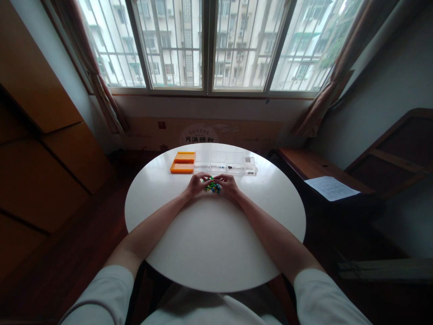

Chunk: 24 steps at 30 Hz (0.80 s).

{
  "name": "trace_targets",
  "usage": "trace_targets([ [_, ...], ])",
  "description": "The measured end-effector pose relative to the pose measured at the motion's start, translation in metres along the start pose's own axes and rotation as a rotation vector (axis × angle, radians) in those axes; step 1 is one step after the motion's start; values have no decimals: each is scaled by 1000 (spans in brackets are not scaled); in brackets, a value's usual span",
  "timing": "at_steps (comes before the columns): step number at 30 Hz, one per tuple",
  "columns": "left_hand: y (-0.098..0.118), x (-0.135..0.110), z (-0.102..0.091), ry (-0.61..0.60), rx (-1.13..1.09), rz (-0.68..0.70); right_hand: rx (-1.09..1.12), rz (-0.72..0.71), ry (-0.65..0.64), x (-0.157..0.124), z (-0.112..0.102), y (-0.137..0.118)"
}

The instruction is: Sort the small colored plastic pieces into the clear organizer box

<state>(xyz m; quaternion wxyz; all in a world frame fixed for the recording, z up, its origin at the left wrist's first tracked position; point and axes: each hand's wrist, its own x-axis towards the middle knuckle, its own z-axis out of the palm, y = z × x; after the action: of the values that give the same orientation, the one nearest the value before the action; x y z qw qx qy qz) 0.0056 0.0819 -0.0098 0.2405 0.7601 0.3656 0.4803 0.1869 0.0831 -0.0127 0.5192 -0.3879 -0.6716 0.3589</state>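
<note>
Pile of coloured bits (212, 188) is on the table (216, 243) between my left hand (196, 183) and right hand (229, 184), about equally near, no clear long axis. Fingers curl in at it; can't tell if either grips a bit. Orange tray (182, 167) and clear box (218, 158) lie just beyond, neither in between.

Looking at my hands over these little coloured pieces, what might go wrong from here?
The coloured pieces lie loose on the white table, so a nudge from the left hand or right hand could scatter some. The clear tray sits just beyond both hands; a forward reach might bump it and jostle the small dark item inside.
</note>
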Motion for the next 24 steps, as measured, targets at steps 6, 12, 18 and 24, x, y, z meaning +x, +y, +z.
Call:
trace_targets([
  [6, 3, -1, -1, 0, 23, 5, -10, -7, -2, -1, 0, -2],
  [12, 3, 0, 0, -2, 43, 19, -26, -14, -4, -1, 0, -4],
  [18, 0, -1, 0, -5, 38, 20, -22, -9, -12, -1, 0, -5],
  [24, 4, -1, -1, -1, 15, 8, -23, -6, -15, -2, 0, -6],
])
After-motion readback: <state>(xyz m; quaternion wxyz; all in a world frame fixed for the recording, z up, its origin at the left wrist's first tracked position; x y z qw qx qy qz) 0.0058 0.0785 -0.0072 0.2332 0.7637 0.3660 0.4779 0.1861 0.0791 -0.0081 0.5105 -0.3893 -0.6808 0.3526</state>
